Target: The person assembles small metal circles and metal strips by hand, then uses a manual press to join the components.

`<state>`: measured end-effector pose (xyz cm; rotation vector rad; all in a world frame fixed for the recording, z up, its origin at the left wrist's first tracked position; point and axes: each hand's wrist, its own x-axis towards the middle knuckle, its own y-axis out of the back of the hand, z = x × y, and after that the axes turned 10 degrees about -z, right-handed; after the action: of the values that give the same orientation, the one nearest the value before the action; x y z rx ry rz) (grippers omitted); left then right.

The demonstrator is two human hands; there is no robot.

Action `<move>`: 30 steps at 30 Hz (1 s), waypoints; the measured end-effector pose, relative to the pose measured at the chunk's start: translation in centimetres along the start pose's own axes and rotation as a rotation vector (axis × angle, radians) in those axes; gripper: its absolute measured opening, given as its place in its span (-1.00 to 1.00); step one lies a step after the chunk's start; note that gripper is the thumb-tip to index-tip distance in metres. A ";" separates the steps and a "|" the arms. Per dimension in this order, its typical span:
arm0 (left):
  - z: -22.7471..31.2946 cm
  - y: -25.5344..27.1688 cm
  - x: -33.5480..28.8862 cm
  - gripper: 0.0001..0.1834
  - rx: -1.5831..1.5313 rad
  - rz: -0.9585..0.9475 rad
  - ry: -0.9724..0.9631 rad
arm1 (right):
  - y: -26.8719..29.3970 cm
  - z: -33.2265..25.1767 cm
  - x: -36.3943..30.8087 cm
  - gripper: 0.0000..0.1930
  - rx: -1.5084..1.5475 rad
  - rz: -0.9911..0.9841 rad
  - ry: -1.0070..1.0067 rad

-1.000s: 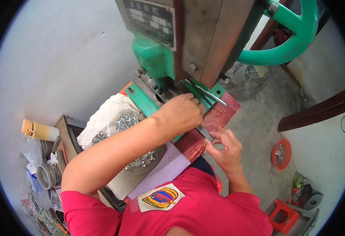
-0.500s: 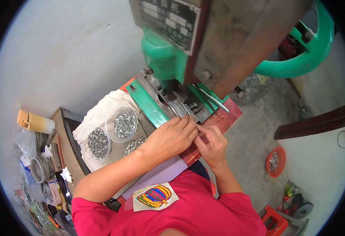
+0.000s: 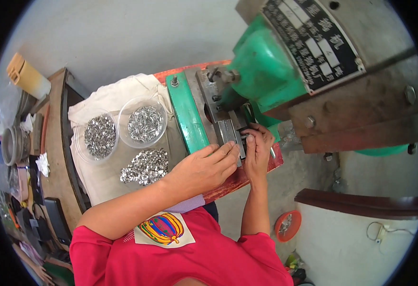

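Note:
My left hand [image 3: 206, 167] reaches onto the near end of a narrow steel die block [image 3: 227, 132], its fingers extended side by side and their tips against the metal. Whether a small part lies under them is hidden. At the block's right side is my right hand [image 3: 256, 155], thumb and fingers closed together around something too small to make out. The block sits in the bed of a green press machine [image 3: 266, 57], below its ram. To the left, two clear round tubs, one [image 3: 165, 129] in front, hold small shiny metal parts. A loose pile of metal pieces [image 3: 147, 167] lies beside my left forearm.
A beige cloth [image 3: 94, 93] lies under the tubs. Left of it stands a wooden bench [image 3: 56, 138] crowded with containers and tools. A red board [image 3: 223, 188] edges the press table. An orange basin [image 3: 288, 226] with metal parts sits on the floor at right.
The view has swung, so the press appears farther right. My right hand has gone from near the left fingertips to the block's right side. The left fingers have straightened somewhat.

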<state>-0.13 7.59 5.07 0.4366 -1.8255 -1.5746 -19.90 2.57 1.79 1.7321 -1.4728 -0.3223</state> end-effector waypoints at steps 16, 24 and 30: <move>1.2 -2.0 -0.6 -0.55 -0.185 0.111 0.103 | 0.2 0.6 1.0 -0.69 0.177 -0.080 -0.092; 1.5 -4.2 -1.1 0.19 -0.867 0.399 0.457 | -0.1 0.2 1.3 -0.72 0.360 -0.104 -0.200; 1.3 -4.9 1.3 0.39 -0.864 0.427 0.488 | -0.1 0.6 1.2 -0.72 0.209 -0.035 -0.076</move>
<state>-2.78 6.70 0.69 0.0047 -0.7009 -1.5910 -19.89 1.26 1.75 1.9311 -1.5782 -0.2625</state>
